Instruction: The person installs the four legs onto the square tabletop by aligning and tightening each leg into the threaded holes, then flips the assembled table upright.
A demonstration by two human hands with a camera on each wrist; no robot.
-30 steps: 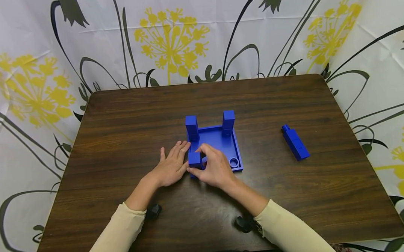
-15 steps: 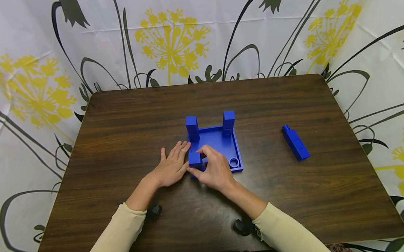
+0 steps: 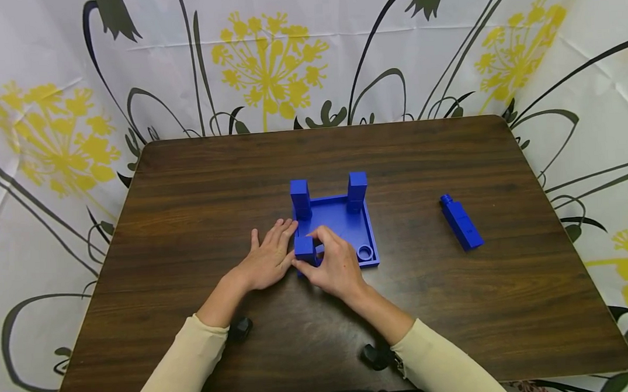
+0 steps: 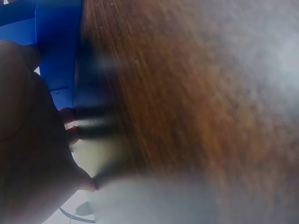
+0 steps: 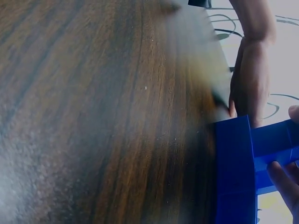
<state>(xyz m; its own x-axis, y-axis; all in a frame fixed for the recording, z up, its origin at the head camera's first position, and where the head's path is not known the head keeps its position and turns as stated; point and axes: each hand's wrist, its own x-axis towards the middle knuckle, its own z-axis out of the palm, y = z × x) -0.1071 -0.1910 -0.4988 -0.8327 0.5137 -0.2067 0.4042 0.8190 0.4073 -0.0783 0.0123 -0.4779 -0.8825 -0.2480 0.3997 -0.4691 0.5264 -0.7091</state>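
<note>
A shallow blue square tray (image 3: 341,218) lies on the table, with blue square posts upright at its two far corners. At the near left corner stands another blue post (image 3: 304,246), pinched between the thumb and fingers of my right hand (image 3: 335,262). My left hand (image 3: 266,259) lies with fingers extended along the tray's left side, its fingertips touching the edge. A round socket (image 3: 365,252) shows at the near right corner. In the right wrist view, fingertips press on the blue post (image 5: 275,140) above the tray's wall (image 5: 233,172). My right hand partly hides the post's lower part.
A loose blue post (image 3: 462,224) with a round peg end lies on its side to the right. The brown wood-grain table (image 3: 213,177) is backed by a flowered white curtain (image 3: 155,62). Dark wrist devices (image 3: 376,356) sit beneath both sleeves.
</note>
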